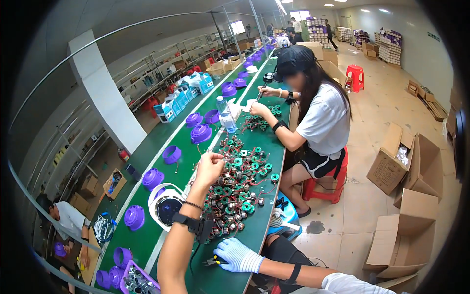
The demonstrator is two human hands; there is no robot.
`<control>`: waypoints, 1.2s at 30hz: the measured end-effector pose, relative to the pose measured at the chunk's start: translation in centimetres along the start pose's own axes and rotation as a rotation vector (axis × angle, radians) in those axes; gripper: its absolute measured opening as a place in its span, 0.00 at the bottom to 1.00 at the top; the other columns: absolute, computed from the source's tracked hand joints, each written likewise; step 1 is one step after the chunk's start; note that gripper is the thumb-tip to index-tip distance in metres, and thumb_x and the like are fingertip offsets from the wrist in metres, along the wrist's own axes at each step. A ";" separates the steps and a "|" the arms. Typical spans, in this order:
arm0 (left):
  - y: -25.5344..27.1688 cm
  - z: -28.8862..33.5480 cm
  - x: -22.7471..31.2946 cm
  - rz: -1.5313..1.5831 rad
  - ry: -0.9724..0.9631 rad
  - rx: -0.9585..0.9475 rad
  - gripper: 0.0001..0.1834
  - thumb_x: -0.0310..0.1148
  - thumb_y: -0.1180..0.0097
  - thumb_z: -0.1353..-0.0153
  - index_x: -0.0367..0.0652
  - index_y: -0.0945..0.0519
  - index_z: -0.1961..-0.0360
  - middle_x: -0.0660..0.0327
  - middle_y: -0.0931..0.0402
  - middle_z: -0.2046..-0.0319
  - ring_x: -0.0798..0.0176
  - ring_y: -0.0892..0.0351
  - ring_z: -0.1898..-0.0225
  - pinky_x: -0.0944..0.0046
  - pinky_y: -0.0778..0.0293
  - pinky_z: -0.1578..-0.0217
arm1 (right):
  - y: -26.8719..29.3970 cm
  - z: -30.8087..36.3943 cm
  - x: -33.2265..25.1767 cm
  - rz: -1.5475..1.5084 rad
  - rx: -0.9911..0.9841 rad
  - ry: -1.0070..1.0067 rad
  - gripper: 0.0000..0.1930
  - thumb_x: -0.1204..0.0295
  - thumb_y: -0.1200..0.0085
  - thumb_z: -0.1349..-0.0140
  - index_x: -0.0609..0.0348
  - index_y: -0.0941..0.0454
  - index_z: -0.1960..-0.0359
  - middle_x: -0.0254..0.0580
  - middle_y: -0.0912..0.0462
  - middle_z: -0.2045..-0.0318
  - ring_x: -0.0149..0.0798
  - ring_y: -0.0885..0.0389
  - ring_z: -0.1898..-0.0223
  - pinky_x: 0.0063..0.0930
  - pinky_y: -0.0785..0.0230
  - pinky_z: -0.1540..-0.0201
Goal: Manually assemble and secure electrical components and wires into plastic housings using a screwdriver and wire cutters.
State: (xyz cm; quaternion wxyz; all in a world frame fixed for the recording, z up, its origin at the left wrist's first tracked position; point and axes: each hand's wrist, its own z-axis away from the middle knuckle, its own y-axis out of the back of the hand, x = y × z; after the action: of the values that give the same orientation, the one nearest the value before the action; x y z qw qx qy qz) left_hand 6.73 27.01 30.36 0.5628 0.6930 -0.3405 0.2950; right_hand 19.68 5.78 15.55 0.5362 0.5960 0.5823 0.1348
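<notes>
My bare left hand (209, 169) is raised over the far-left side of a large heap of small motors (240, 186) with green round boards and red wires. Its thumb and fingers are pinched together; what they hold, if anything, is too small to make out. My right hand (239, 255), in a striped white-blue glove, rests low on the green table near its front edge. It is closed on small cutting pliers (214, 261) with yellow and black handles, tips pointing left. Beside my left forearm lies a white round housing (167, 207) with a dark face.
Purple plastic housings (153, 178) line the green belt (186, 142). A clear bottle (226, 117) stands beyond the heap. A co-worker (318, 112) sits at the right edge, handling similar parts. A purple basket (139, 278) of dark metallic pieces sits lower left. Open cartons (406, 235) lie on the floor.
</notes>
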 end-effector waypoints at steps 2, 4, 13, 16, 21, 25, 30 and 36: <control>-1.0 1.4 -1.6 -0.067 -0.028 0.110 0.12 0.30 0.40 0.34 0.35 0.16 0.53 0.56 0.12 0.66 0.64 0.13 0.67 0.63 0.19 0.62 | 0.1 0.1 -0.2 -0.016 -0.012 -0.005 0.21 0.57 0.36 0.42 0.58 0.19 0.54 0.48 0.21 0.58 0.52 0.23 0.50 0.45 0.30 0.43; -1.8 5.0 1.1 -0.124 -0.098 0.108 0.11 0.29 0.39 0.33 0.35 0.15 0.53 0.55 0.12 0.65 0.62 0.13 0.65 0.62 0.19 0.61 | 0.2 0.2 0.4 -0.023 -0.009 -0.030 0.21 0.57 0.36 0.42 0.58 0.18 0.54 0.49 0.21 0.58 0.52 0.22 0.50 0.46 0.31 0.42; 2.2 22.3 5.8 0.198 0.172 -0.085 0.09 0.28 0.43 0.25 0.32 0.17 0.57 0.63 0.18 0.70 0.74 0.20 0.68 0.70 0.24 0.67 | 0.4 0.5 0.4 -0.048 0.040 0.013 0.20 0.55 0.36 0.42 0.57 0.20 0.57 0.49 0.21 0.61 0.53 0.23 0.53 0.49 0.31 0.47; 3.3 27.4 7.0 0.271 0.187 -0.003 0.14 0.31 0.48 0.22 0.31 0.18 0.60 0.63 0.20 0.73 0.74 0.24 0.71 0.72 0.27 0.68 | 0.7 0.7 0.4 -0.058 0.055 0.022 0.18 0.56 0.35 0.42 0.53 0.19 0.57 0.45 0.23 0.61 0.50 0.22 0.54 0.47 0.32 0.46; 2.9 36.8 6.3 0.320 0.244 0.374 0.16 0.33 0.49 0.21 0.32 0.18 0.62 0.63 0.21 0.74 0.73 0.23 0.71 0.70 0.26 0.67 | 1.7 1.3 -0.5 -0.067 0.181 0.075 0.18 0.52 0.33 0.44 0.47 0.16 0.57 0.41 0.20 0.64 0.48 0.19 0.58 0.48 0.31 0.52; -1.1 42.6 4.8 0.363 0.328 0.569 0.11 0.32 0.48 0.21 0.36 0.17 0.56 0.66 0.21 0.71 0.74 0.24 0.69 0.69 0.27 0.67 | 2.6 1.3 -1.2 -0.039 0.097 0.128 0.19 0.58 0.30 0.52 0.51 0.15 0.60 0.43 0.20 0.68 0.51 0.21 0.60 0.49 0.32 0.55; -4.2 50.0 6.4 0.269 0.320 0.798 0.07 0.28 0.43 0.25 0.36 0.19 0.53 0.64 0.21 0.65 0.73 0.23 0.68 0.70 0.24 0.63 | 1.5 2.9 -0.3 0.058 0.139 0.074 0.26 0.66 0.27 0.52 0.56 0.20 0.50 0.51 0.23 0.53 0.57 0.25 0.48 0.50 0.33 0.43; -1.0 71.7 1.3 -0.390 0.737 2.027 0.29 0.30 0.38 0.30 0.36 0.37 0.32 0.53 0.30 0.42 0.59 0.26 0.45 0.60 0.27 0.43 | 0.2 3.0 0.0 0.126 0.105 0.043 0.27 0.67 0.27 0.50 0.58 0.21 0.47 0.54 0.22 0.51 0.59 0.25 0.46 0.51 0.33 0.41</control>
State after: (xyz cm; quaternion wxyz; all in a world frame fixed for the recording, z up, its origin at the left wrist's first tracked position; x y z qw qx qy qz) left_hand 10.15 -43.34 16.98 -0.1642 0.7454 0.3648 0.5332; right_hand 22.16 4.37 14.52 0.4818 0.6559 0.5612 0.1505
